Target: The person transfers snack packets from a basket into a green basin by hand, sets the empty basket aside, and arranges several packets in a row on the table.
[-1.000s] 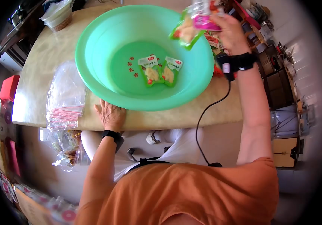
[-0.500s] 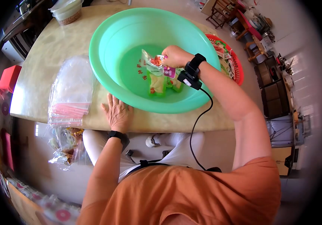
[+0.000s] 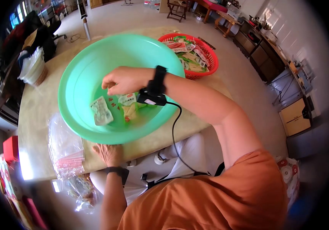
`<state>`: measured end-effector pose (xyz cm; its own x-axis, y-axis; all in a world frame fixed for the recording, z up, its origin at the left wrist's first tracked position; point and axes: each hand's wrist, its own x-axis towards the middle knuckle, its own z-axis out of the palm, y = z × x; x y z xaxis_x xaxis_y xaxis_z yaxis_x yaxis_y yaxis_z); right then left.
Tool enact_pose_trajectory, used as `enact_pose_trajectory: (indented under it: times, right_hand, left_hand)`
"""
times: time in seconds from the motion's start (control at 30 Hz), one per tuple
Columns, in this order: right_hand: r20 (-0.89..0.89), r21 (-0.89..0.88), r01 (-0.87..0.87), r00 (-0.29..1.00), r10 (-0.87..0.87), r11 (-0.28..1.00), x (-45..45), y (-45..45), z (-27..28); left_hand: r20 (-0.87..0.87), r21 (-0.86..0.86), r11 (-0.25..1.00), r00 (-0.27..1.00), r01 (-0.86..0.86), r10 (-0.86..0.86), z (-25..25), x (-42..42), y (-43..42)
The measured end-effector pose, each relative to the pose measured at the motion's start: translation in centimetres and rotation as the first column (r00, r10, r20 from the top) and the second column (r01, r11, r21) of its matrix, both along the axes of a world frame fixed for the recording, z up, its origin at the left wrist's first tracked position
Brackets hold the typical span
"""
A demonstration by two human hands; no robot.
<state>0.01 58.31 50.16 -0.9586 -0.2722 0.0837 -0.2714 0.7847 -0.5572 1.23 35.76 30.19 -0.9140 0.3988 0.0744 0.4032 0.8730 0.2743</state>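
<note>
My right hand point(image 3: 128, 80) hovers inside the large green basin point(image 3: 74, 73), fingers loosely curled with a gap at the thumb and nothing visible between them. Below and left of it, a whitish sealed food packet point(image 3: 101, 111) leans near the basin's inner wall. Several green-edged food packets point(image 3: 130, 112) lie on the basin floor, partly hidden by my right wrist and its black strapped device. My left hand point(image 3: 110, 154) rests on the table's near edge just below the basin, fingers spread and partly under its rim.
A red basket point(image 3: 213, 57) full of packets stands behind the basin at the right. Clear zip bags point(image 3: 65, 147) lie on the table point(image 3: 34, 126) at left. A lidded tub point(image 3: 34, 69) sits at the far left corner. A black cable point(image 3: 174, 140) hangs from my right wrist.
My right hand has let go of the packet and shifted left over the basin. A whitish packet now lies at the basin's left. The view has turned, bringing the red basket into fuller sight.
</note>
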Motion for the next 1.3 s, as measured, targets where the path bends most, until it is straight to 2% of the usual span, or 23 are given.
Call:
enact_pose_trajectory:
  times: [0.03,0.1,0.13,0.2,0.23,0.27,0.33,0.37,0.4,0.43,0.47,0.5,0.57,0.63,0.67,0.73,0.87,0.93,1.03,1.1,1.17,1.23,1.3]
  right_hand:
    - [-0.125,-0.050,-0.018,0.992,0.011,0.999,1.1,1.0,0.7]
    - [-0.031,-0.253,0.185,0.979,-0.199,0.950,4.2,3.9,2.8]
    - [-0.097,-0.322,0.237,0.955,-0.281,0.917,5.4,6.5,2.9]
    - [-0.095,-0.363,0.489,0.828,-0.553,0.794,8.7,11.1,3.2]
    - [-0.215,-0.406,0.464,0.789,-0.576,0.787,9.1,15.4,0.5]
    - [-0.344,-0.251,0.595,0.683,-0.645,0.764,10.4,18.1,-1.1]
    - [-0.306,0.109,0.795,0.598,-0.741,0.597,13.4,20.9,-4.4]
    - [-0.296,0.097,0.801,0.590,-0.751,0.590,14.4,21.4,-6.4]
    - [-0.253,0.195,0.783,0.621,-0.741,0.590,15.4,21.6,-8.3]
    - [-0.207,0.290,0.755,0.650,-0.731,0.589,16.4,21.8,-10.0]
    - [-0.200,0.281,0.761,0.643,-0.740,0.585,17.1,22.1,-11.2]
    - [-0.256,0.283,0.777,0.626,-0.736,0.562,17.7,22.2,-12.0]
    - [-0.310,0.276,0.796,0.604,-0.734,0.539,18.4,22.5,-12.8]
    - [-0.347,0.324,0.793,0.607,-0.715,0.516,18.7,22.5,-12.4]
    - [-0.345,0.319,0.796,0.603,-0.719,0.514,18.9,22.3,-12.3]
    - [-0.316,0.289,0.820,0.569,-0.759,0.494,19.3,21.7,-12.0]
    - [-0.416,0.250,0.795,0.603,-0.681,0.552,21.8,19.0,-12.8]
    - [-0.421,0.249,0.777,0.625,-0.658,0.579,24.2,16.8,-12.5]
    - [-0.443,0.228,0.761,0.637,-0.631,0.607,28.4,13.9,-12.4]
    - [-0.466,0.177,0.718,0.663,-0.585,0.673,30.7,12.6,-12.3]
    - [-0.488,0.146,0.705,0.662,-0.569,0.694,31.9,12.2,-12.1]
    - [-0.149,0.145,0.735,0.678,-0.720,0.662,32.4,11.9,-9.9]
    - [-0.276,0.072,0.736,0.663,-0.696,0.673,30.7,12.1,-7.4]
  left_hand:
    - [-0.013,-0.004,1.000,1.000,0.010,-0.010,-0.3,-0.1,-0.1]
    - [-0.030,-0.038,0.998,0.999,0.040,-0.042,-1.4,-0.4,-0.2]
    - [-0.069,-0.004,0.999,0.997,0.045,-0.045,-1.6,-0.4,-0.3]
    - [-0.139,0.016,0.994,0.985,0.108,-0.105,-1.3,-0.2,-0.3]
    - [-0.204,0.042,0.986,0.968,0.161,-0.149,-1.1,-0.2,-0.3]
    - [-0.208,0.032,0.986,0.966,0.164,-0.154,-1.3,-0.2,-0.3]
    - [-0.215,0.000,0.987,0.964,0.161,-0.158,-1.6,-0.3,-0.3]
    - [-0.216,-0.016,0.985,0.962,0.171,-0.170,-0.7,-0.5,-0.7]
    - [0.030,0.099,0.958,0.962,0.268,-0.272,1.1,-0.8,-1.2]
    - [0.148,0.158,0.937,0.931,0.310,-0.333,0.4,-1.2,-1.5]
    - [0.265,0.220,0.917,0.884,0.333,-0.385,-0.4,-1.6,-1.7]
    - [0.068,0.005,0.973,0.970,0.232,-0.231,-3.2,-1.4,-1.3]
    - [-0.169,-0.186,0.979,0.980,0.077,-0.110,-5.8,-1.7,-1.8]
    - [0.008,-0.340,0.934,0.993,0.113,-0.117,-1.7,-0.2,-0.3]
    - [0.006,-0.344,0.932,0.993,0.115,-0.121,-1.4,0.1,0.1]
    - [-0.108,-0.188,0.981,0.992,0.050,-0.072,-0.9,0.4,0.6]
    - [-0.112,-0.322,0.938,0.979,0.126,-0.169,-2.1,-0.1,-0.5]
    - [-0.111,-0.075,0.995,0.992,0.060,-0.068,-1.5,0.1,0.1]
    - [0.016,-0.159,0.987,0.999,0.030,-0.028,1.2,1.3,1.4]
    - [0.011,-0.176,0.982,0.997,0.074,-0.074,1.1,1.2,1.3]
    - [-0.007,-0.146,0.988,0.999,0.044,-0.046,1.0,1.2,1.3]
    - [-0.007,-0.145,0.989,0.999,0.030,-0.032,0.6,0.9,1.2]
    - [-0.010,-0.144,0.989,1.000,0.019,-0.021,0.1,0.8,1.1]
